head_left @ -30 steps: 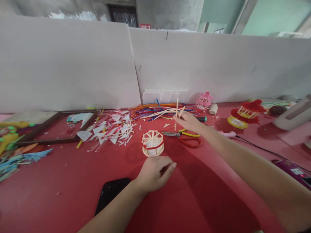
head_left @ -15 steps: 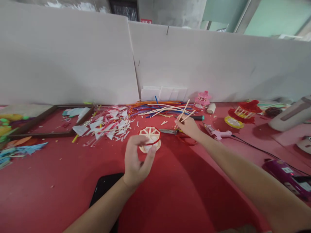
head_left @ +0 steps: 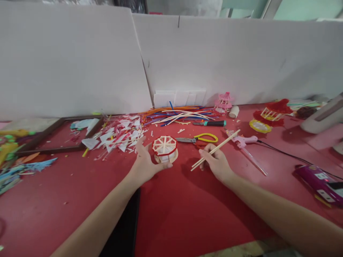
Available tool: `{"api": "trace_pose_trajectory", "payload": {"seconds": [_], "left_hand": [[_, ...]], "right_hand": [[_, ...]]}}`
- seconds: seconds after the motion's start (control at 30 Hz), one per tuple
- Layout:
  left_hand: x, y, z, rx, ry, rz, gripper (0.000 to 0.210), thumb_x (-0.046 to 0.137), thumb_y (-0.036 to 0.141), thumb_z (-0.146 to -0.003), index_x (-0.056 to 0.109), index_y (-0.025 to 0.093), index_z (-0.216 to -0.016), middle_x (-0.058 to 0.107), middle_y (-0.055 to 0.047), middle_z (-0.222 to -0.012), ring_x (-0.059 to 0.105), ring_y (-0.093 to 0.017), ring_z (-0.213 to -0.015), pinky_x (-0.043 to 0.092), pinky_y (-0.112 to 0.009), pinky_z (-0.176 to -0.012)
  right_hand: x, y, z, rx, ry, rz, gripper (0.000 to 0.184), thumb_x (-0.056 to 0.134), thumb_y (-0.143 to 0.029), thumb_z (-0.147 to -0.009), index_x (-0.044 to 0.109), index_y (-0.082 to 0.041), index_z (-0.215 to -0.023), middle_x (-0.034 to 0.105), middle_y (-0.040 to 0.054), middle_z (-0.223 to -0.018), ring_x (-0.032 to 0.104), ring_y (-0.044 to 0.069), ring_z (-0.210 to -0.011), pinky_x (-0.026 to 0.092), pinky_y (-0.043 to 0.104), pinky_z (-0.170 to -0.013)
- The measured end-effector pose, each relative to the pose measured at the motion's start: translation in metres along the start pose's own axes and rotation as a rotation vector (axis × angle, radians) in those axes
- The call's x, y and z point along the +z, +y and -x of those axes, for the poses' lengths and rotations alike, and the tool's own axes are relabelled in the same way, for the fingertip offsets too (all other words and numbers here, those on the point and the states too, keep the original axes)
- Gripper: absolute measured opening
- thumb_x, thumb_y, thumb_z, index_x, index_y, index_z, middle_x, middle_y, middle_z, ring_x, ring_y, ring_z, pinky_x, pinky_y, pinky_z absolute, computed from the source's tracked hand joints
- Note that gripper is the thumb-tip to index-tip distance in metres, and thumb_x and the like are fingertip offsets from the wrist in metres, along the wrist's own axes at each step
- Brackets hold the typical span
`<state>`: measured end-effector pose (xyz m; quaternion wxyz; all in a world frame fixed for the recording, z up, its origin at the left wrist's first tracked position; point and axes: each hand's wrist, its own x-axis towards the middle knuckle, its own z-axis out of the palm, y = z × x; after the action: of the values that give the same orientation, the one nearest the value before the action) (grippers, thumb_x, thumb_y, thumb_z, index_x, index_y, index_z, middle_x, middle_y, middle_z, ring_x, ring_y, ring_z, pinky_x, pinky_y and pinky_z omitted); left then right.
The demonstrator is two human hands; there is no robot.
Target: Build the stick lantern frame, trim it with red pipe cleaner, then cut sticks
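Observation:
A small round frame (head_left: 164,145) of pale sticks, with a red rim and spokes on top, stands on the red table. My left hand (head_left: 143,162) is spread around its left and front side, thumb and fingers apart; whether the skin touches it I cannot tell. To the right, my right hand (head_left: 215,164) is closed on two pale sticks (head_left: 223,144), held slanting almost side by side. Between the hands and a little beyond lie scissor-like pliers (head_left: 206,137) with yellow handles. A pink glue gun (head_left: 242,140) rests just past my right hand.
Loose coloured sticks (head_left: 182,115) and plastic scraps (head_left: 120,134) lie along the white partition (head_left: 214,53). A dark wooden frame (head_left: 52,134) sits left. At right are a red model pavilion (head_left: 276,110), a purple device (head_left: 318,184) and a cord. A black flat object (head_left: 125,221) lies under my left forearm.
My right hand has come back toward me from the stick pile, and its two sticks now lie nearly parallel. My left hand has opened wider and moved left around the round frame.

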<state>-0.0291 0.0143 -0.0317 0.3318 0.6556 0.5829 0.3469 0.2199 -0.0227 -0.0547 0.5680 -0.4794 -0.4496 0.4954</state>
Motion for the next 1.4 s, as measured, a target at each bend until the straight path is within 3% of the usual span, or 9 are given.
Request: {"api": "trace_pose_trajectory", "payload": {"seconds": [0.13, 0.33, 0.43, 0.53, 0.73, 0.93, 1.03, 1.23, 1.4], "left_hand": [[0.008, -0.008, -0.004, -0.015, 0.014, 0.027, 0.110, 0.084, 0.044, -0.057, 0.016, 0.019, -0.139, 0.054, -0.018, -0.131, 0.050, -0.035, -0.133, 0.043, -0.052, -0.108], [0.007, -0.016, -0.004, -0.028, 0.105, 0.143, 0.088, 0.087, 0.041, -0.054, 0.041, 0.021, -0.126, 0.058, -0.013, -0.129, 0.058, -0.032, -0.124, 0.046, -0.049, -0.106], [0.005, -0.014, -0.004, -0.081, 0.116, 0.267, 0.077, 0.088, 0.049, -0.052, 0.051, 0.019, -0.112, 0.063, -0.012, -0.121, 0.059, -0.033, -0.120, 0.047, -0.048, -0.102], [0.004, -0.008, -0.005, -0.083, 0.049, 0.360, 0.066, 0.079, 0.063, -0.059, 0.055, 0.016, -0.099, 0.069, -0.011, -0.101, 0.067, -0.029, -0.100, 0.053, -0.043, -0.088], [0.006, -0.002, -0.004, -0.068, -0.017, 0.490, 0.056, 0.081, 0.058, -0.063, 0.054, 0.018, -0.090, 0.065, -0.004, -0.086, 0.065, -0.018, -0.076, 0.053, -0.030, -0.069], [0.004, -0.010, -0.003, -0.067, 0.036, 0.517, 0.048, 0.080, 0.053, -0.067, 0.046, 0.020, -0.076, 0.050, 0.004, -0.068, 0.055, -0.012, -0.063, 0.047, -0.025, -0.060], [0.003, -0.011, -0.003, -0.052, 0.040, 0.531, 0.046, 0.081, 0.048, -0.066, 0.049, 0.019, -0.084, 0.057, 0.002, -0.076, 0.060, -0.013, -0.069, 0.051, -0.026, -0.065], [0.008, -0.011, -0.005, 0.047, 0.073, 0.559, 0.073, 0.087, 0.036, -0.053, 0.048, 0.023, -0.113, 0.063, -0.008, -0.121, 0.063, -0.025, -0.113, 0.052, -0.039, -0.097], [0.007, -0.015, -0.009, 0.037, 0.186, 0.497, 0.072, 0.085, 0.033, -0.057, 0.047, 0.023, -0.117, 0.063, -0.008, -0.121, 0.060, -0.025, -0.118, 0.047, -0.042, -0.104]], "right_hand": [[-0.003, 0.005, -0.001, 0.023, 0.009, -0.069, 0.039, 0.071, -0.047, -0.078, 0.042, -0.023, -0.069, 0.055, -0.0087, -0.049, 0.057, 0.010, -0.041, 0.049, 0.022, -0.042], [-0.006, 0.004, -0.001, 0.059, 0.007, -0.141, 0.038, 0.074, -0.044, -0.076, 0.043, -0.022, -0.069, 0.055, -0.0083, -0.054, 0.056, 0.009, -0.041, 0.048, 0.022, -0.041], [-0.006, 0.001, 0.001, 0.070, 0.010, -0.165, 0.038, 0.075, -0.043, -0.076, 0.044, -0.022, -0.068, 0.054, -0.0085, -0.054, 0.055, 0.009, -0.041, 0.048, 0.022, -0.041], [-0.007, 0.000, 0.001, 0.077, 0.020, -0.179, 0.037, 0.075, -0.042, -0.076, 0.045, -0.022, -0.068, 0.054, -0.0082, -0.055, 0.055, 0.009, -0.042, 0.048, 0.022, -0.041], [-0.008, 0.000, -0.001, 0.096, 0.047, -0.189, 0.039, 0.077, -0.042, -0.073, 0.045, -0.021, -0.066, 0.056, -0.0076, -0.056, 0.055, 0.010, -0.040, 0.046, 0.022, -0.038], [-0.008, 0.000, 0.001, 0.106, 0.067, -0.216, 0.036, 0.079, -0.041, -0.073, 0.048, -0.021, -0.069, 0.056, -0.0077, -0.057, 0.055, 0.009, -0.042, 0.047, 0.021, -0.039], [-0.009, 0.000, 0.002, 0.111, 0.072, -0.221, 0.038, 0.079, -0.041, -0.072, 0.048, -0.020, -0.068, 0.056, -0.0075, -0.058, 0.056, 0.009, -0.042, 0.047, 0.021, -0.038], [-0.010, 0.002, 0.000, 0.115, 0.062, -0.227, 0.038, 0.078, -0.046, -0.073, 0.050, -0.021, -0.070, 0.056, -0.0072, -0.059, 0.056, 0.010, -0.042, 0.046, 0.022, -0.038], [-0.011, 0.003, -0.001, 0.119, -0.001, -0.187, 0.041, 0.069, -0.057, -0.078, 0.055, -0.019, -0.068, 0.057, -0.0036, -0.058, 0.057, 0.011, -0.044, 0.049, 0.024, -0.041]]}}
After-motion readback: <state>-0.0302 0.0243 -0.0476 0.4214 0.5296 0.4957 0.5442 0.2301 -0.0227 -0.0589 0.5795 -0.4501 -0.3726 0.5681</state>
